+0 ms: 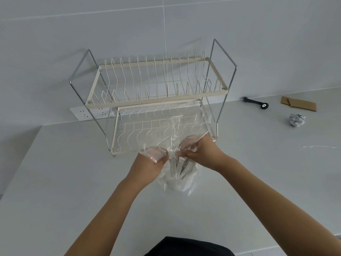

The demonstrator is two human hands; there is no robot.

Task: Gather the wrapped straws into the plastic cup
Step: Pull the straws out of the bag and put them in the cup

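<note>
A clear plastic cup stands on the white counter in front of the dish rack, inside a clear plastic bag. Several wrapped straws stand in the cup, white paper with dark print. My left hand pinches the bag's top on the left side of the straws. My right hand pinches the bag's top on the right. Both hands meet just above the cup, and loose film of the bag rises over the fingers toward the rack.
A two-tier cream wire dish rack stands against the tiled wall right behind the hands. At the back right lie a black-handled tool, a brown cardboard piece and a crumpled foil ball. A wall socket sits behind the rack.
</note>
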